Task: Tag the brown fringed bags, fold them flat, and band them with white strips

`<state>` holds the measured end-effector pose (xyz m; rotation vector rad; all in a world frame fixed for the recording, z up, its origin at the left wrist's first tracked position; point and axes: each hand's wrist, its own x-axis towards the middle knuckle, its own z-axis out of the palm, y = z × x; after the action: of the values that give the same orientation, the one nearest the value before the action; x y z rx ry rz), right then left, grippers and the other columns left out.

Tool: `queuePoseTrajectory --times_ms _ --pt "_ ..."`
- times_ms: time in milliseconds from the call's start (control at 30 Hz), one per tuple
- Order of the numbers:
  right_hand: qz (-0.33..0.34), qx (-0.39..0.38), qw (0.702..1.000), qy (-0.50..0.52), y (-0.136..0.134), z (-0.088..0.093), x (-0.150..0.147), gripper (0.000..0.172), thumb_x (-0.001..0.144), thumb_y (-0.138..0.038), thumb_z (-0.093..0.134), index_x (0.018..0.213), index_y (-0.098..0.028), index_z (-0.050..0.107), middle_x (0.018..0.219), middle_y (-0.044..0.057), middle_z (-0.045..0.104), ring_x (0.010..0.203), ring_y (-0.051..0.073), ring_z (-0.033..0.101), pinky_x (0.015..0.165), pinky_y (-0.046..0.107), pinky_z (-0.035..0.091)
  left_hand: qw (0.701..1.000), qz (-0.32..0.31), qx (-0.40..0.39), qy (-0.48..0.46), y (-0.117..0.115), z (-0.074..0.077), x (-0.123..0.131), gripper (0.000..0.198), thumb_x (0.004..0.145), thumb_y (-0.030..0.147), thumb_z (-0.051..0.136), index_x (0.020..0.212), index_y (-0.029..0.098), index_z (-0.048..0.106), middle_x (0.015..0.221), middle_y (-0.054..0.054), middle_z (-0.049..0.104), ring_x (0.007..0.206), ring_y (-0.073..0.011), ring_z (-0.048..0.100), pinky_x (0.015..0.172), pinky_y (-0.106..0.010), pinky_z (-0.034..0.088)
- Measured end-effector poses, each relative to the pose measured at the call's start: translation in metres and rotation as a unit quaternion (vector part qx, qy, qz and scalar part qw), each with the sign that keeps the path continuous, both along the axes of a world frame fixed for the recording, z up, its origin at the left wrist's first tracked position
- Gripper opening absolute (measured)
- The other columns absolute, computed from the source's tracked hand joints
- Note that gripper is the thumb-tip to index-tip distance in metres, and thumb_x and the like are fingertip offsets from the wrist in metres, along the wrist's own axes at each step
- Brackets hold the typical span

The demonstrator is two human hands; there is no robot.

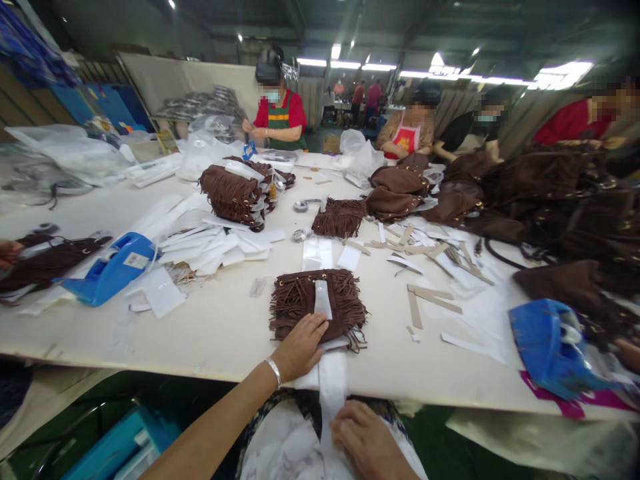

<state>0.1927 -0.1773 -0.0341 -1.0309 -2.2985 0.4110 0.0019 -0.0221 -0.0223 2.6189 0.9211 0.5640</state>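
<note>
A brown fringed suede bag [300, 303] lies flat near the table's front edge. My left hand [300, 347], a silver bangle on its wrist, rests palm down on the bag's lower edge with fingers stretched out. A long white paper strip [332, 387] runs from under the bag over the table edge down to my lap. My right hand [367, 440] is below the table edge, fingers curled on the strip's lower end. Another small white strip [323, 299] lies on top of the bag.
Blue tape dispensers sit at the left [113, 270] and right [550, 347]. More fringed bags [233, 193] and loose white and tan strips [215, 247] cover the table [225, 327]. Brown bags pile at the right [550, 200]. Several people work along the far side.
</note>
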Motion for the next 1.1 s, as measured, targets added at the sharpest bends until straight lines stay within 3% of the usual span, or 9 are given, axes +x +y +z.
queuePoseTrajectory --times_ms 133,267,333,400,467,600,767,967,1100 --pt "0.031 0.032 0.999 -0.016 0.005 0.000 0.005 0.020 0.095 -0.016 0.043 0.078 -0.022 0.053 0.074 -0.001 0.064 0.071 0.013 0.057 0.068 0.024 0.042 1.000 0.010 0.021 0.011 -0.003 -0.001 0.001 0.058 0.084 0.017 0.054 0.140 0.011 0.037 0.150 -0.017 0.037 0.141 -0.0271 0.030 0.115 -0.050 0.030" --pt "0.099 -0.117 0.986 -0.066 0.049 0.064 0.009 0.016 0.093 -0.014 0.043 0.091 -0.022 0.057 0.080 0.000 0.065 0.071 0.012 0.057 0.062 0.021 0.040 0.999 0.017 0.037 0.011 -0.006 -0.004 0.003 0.058 0.085 0.015 0.050 0.141 0.012 0.036 0.150 -0.016 0.038 0.140 -0.0263 0.031 0.114 -0.050 0.032" --pt "0.073 -0.150 0.985 -0.036 0.090 0.096 0.006 0.017 0.093 -0.015 0.041 0.096 -0.022 0.057 0.089 0.003 0.065 0.081 0.014 0.058 0.071 0.023 0.041 0.999 0.013 0.046 0.006 -0.006 -0.006 0.004 0.057 0.085 0.013 0.047 0.141 0.012 0.036 0.148 -0.015 0.040 0.139 -0.0261 0.033 0.114 -0.050 0.033" --pt "0.014 -0.160 0.986 0.033 0.135 0.110 0.000 0.017 0.095 -0.019 0.041 0.095 -0.021 0.057 0.092 0.003 0.065 0.084 0.015 0.058 0.075 0.025 0.042 0.999 0.007 0.054 -0.004 -0.006 -0.007 0.006 0.055 0.086 0.012 0.046 0.140 0.011 0.037 0.145 -0.016 0.044 0.138 -0.0257 0.035 0.114 -0.050 0.033" --pt "-0.053 -0.178 0.979 0.086 0.176 0.103 -0.006 0.015 0.095 -0.024 0.043 0.092 -0.021 0.057 0.086 0.002 0.065 0.079 0.015 0.059 0.072 0.025 0.043 0.998 0.008 0.059 -0.012 -0.006 -0.006 0.006 0.051 0.086 0.013 0.046 0.137 0.010 0.042 0.139 -0.016 0.050 0.136 -0.0257 0.037 0.114 -0.049 0.032" --pt "-0.162 -0.174 0.965 0.114 0.223 0.059 -0.013 0.013 0.091 -0.027 0.050 0.084 -0.021 0.059 0.078 -0.001 0.063 0.074 0.015 0.057 0.069 0.026 0.042 0.999 0.024 0.028 -0.011 -0.006 0.002 0.002 0.048 0.081 0.013 0.049 0.128 0.006 0.049 0.132 -0.020 0.054 0.132 -0.0288 0.042 0.113 -0.049 0.034" --pt "-0.224 -0.121 0.961 0.111 0.230 0.030 -0.013 0.011 0.089 -0.026 0.053 0.085 -0.021 0.061 0.086 0.001 0.063 0.082 0.017 0.058 0.076 0.028 0.041 0.996 0.041 -0.047 -0.060 -0.003 0.005 -0.002 0.066 0.076 0.012 0.051 0.139 0.007 0.035 0.139 -0.019 0.047 0.133 -0.0282 0.041 0.111 -0.048 0.037" --pt "-0.265 -0.127 0.952 0.080 0.232 0.028 -0.012 0.012 0.089 -0.028 0.052 0.085 -0.022 0.061 0.086 0.002 0.062 0.081 0.018 0.057 0.077 0.030 0.042 0.975 0.169 -0.084 -0.117 -0.003 -0.001 0.016 0.055 0.092 0.027 0.046 0.141 0.011 0.027 0.135 -0.020 0.049 0.128 -0.0267 0.047 0.106 -0.049 0.042" --pt "-0.279 -0.140 0.949 0.050 0.234 0.029 -0.014 0.013 0.090 -0.030 0.050 0.087 -0.022 0.060 0.087 0.002 0.063 0.080 0.018 0.059 0.076 0.029 0.042 0.976 0.184 -0.072 -0.094 -0.001 0.010 0.027 0.061 0.089 0.019 0.045 0.146 0.016 0.025 0.151 -0.018 0.029 0.137 -0.0291 0.036 0.107 -0.049 0.040"
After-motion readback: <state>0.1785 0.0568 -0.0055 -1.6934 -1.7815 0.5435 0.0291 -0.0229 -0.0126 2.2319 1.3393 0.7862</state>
